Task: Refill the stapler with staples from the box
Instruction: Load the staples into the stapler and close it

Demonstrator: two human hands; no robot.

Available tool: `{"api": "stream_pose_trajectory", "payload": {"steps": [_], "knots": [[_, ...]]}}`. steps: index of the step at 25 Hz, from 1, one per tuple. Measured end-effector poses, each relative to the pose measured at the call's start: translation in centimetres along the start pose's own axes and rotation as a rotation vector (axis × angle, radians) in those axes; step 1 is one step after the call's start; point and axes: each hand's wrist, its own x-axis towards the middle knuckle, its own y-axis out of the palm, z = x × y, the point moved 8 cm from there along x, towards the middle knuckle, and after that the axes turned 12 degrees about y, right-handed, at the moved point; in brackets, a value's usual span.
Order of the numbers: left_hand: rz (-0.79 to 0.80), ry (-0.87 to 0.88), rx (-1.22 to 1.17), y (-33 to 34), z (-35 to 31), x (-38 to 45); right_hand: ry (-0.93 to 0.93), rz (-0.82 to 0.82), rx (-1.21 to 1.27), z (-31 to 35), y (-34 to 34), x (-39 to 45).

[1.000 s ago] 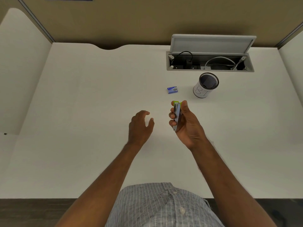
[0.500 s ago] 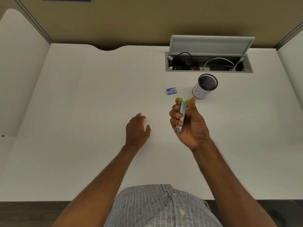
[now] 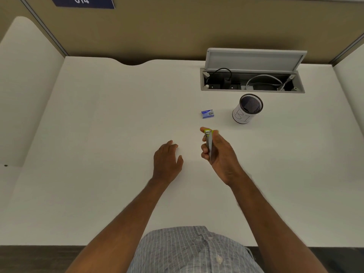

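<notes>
My right hand [image 3: 220, 154] grips a small silver stapler with a yellow-green tip [image 3: 208, 140], held above the white desk with the tip pointing away from me. Its fingers curl round the stapler's left side and the thumb lies along the right. A small blue staple box [image 3: 207, 113] lies closed on the desk just beyond the stapler. My left hand [image 3: 167, 160] hovers palm down over the desk to the left of the stapler, fingers relaxed, holding nothing.
A black mesh pen cup with a white label [image 3: 247, 109] stands right of the box. Behind it a cable hatch [image 3: 252, 80] is set in the desk with its lid raised. Partition walls close the desk [image 3: 98, 125] at the back and sides.
My right hand has turned the stapler slightly and shifted its grip. My left hand has flattened and drifted a little lower and left. The box has not moved.
</notes>
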Motion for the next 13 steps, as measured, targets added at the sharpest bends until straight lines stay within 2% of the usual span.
{"api": "stream_pose_trajectory", "payload": {"steps": [3, 6, 9, 13], "knots": [[0.031, 0.020, 0.027, 0.3, -0.1, -0.1, -0.100, -0.294, -0.638, -0.9, -2.0, 1.2], [0.046, 0.045, 0.057, 0.2, -0.3, -0.2, -0.271, -0.320, -1.024, -2.3, -2.1, 2.5], [0.065, 0.060, 0.084, 0.4, -0.3, -0.1, -0.374, -0.332, -1.195, -3.7, -2.5, 3.9], [0.091, 0.077, 0.128, 0.7, -0.1, -0.4, -0.396, -0.402, -1.275, -4.7, -2.9, 4.9]]}}
